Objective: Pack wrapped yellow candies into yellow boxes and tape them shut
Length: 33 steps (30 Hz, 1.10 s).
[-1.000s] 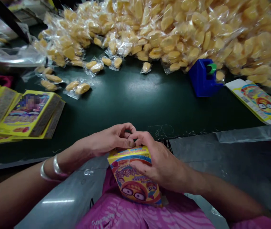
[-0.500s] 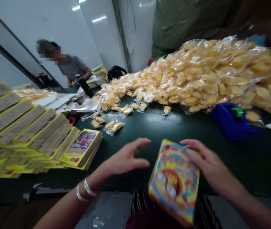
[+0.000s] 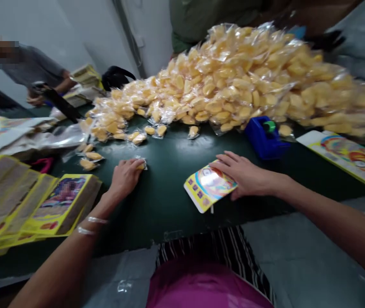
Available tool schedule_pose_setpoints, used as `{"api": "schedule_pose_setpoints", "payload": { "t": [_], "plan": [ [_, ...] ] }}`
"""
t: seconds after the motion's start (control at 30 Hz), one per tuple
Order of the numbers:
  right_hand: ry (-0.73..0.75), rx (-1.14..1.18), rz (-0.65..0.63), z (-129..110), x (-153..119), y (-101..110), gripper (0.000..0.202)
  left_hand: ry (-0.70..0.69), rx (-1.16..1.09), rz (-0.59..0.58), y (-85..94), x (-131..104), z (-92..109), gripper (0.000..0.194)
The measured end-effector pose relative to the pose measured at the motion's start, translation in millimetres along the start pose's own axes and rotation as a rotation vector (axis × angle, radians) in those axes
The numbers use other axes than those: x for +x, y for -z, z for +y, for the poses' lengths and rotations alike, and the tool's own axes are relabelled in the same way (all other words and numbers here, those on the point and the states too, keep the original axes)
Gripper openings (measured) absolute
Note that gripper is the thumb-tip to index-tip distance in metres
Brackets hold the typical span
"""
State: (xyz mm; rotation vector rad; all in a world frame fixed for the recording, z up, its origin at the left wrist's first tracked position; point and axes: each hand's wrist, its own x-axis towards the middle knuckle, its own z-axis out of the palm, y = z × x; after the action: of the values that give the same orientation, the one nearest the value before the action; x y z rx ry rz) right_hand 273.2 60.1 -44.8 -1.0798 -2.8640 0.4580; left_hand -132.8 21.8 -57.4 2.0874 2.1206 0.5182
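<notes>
My left hand (image 3: 126, 176) is closed over a small yellow piece in a clear wrapper (image 3: 141, 164), whose end pokes out past the fingertips. To the right, my right hand (image 3: 241, 171) grips a colourful printed carton (image 3: 206, 188) by its far right side. The carton lies tilted on or just above the green tabletop (image 3: 166, 192), a printed panel facing up. A few more wrapped yellow pieces (image 3: 87, 164) lie left of my left hand, and a large heap of them (image 3: 221, 85) fills the back of the table.
Stacks of yellow-edged cards (image 3: 62, 199) stand at left. A blue tape dispenser (image 3: 264, 139) sits behind my right hand, with a flat printed carton (image 3: 345, 156) farther right. Across the table, a person in a grey shirt (image 3: 37, 64) works beside a black bag (image 3: 116, 77).
My left hand has moved forward and left and closed on a wrapped yellow piece. My right hand has carried the carton forward and tipped it over. The view has swung right.
</notes>
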Motion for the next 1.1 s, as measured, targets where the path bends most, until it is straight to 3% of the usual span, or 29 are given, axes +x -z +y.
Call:
{"api": "schedule_pose_setpoints", "payload": {
  "t": [0.07, 0.17, 0.27, 0.37, 0.47, 0.57, 0.67, 0.77, 0.83, 0.9, 0.97, 1.0, 1.1],
  "plan": [
    [0.043, 0.019, -0.007, 0.0, 9.6, 5.2, 0.093, -0.055, -0.062, -0.005, -2.8, -6.4, 8.8, 0.026],
    [0.061, 0.097, 0.054, -10.2, 5.3, 19.8, 0.066, -0.056, -0.15, 0.0, -1.6, -21.6, 25.0, 0.026],
    [-0.093, 0.311, 0.092, -24.6, -5.9, 39.7, 0.039, 0.016, -0.358, 0.023, 5.8, -43.6, 47.7, 0.028],
    [-0.267, 0.588, -0.019, -28.9, -5.1, 50.8, 0.038, 0.01, -0.502, 0.067, 16.9, -65.0, 73.8, 0.023],
    [-0.246, 0.621, -0.196, -24.1, 7.3, 45.6, 0.031, -0.117, -0.534, 0.126, 20.0, -76.3, 97.3, 0.017],
    [-0.179, 0.39, -0.139, -24.1, 12.3, 31.3, 0.036, -0.344, -0.463, 0.158, 3.2, -72.0, 111.9, 0.018],
    [-0.145, 0.144, -0.028, -35.4, -2.7, 15.0, 0.07, -0.497, -0.267, 0.045, -22.0, -59.4, 115.3, 0.019],
    [-0.153, 0.049, -0.041, -47.3, -26.2, -2.7, 0.103, -0.548, -0.13, -0.116, -30.9, -51.1, 115.1, 0.02],
    [-0.155, 0.038, -0.018, -49.4, -36.9, -14.5, 0.105, -0.63, -0.16, -0.261, -25.5, -48.7, 116.6, 0.023],
    [-0.124, 0.049, 0.04, -46.8, -41.7, -24.3, 0.1, -0.675, -0.33, -0.437, -17.9, -47.2, 118.3, 0.026],
    [-0.083, 0.067, 0.09, -42.5, -42.4, -30.7, 0.097, -0.584, -0.59, -0.543, -13.8, -46.7, 117.0, 0.023],
    [-0.068, 0.073, 0.108, -40.5, -42.2, -32.5, 0.097, -0.481, -0.714, -0.527, -13.5, -47.0, 114.4, 0.02],
    [-0.058, 0.081, 0.127, -37.4, -41.6, -34.3, 0.098, -0.139, -0.862, -0.223, -14.8, -51.1, 101.4, 0.02]
  ]
}}
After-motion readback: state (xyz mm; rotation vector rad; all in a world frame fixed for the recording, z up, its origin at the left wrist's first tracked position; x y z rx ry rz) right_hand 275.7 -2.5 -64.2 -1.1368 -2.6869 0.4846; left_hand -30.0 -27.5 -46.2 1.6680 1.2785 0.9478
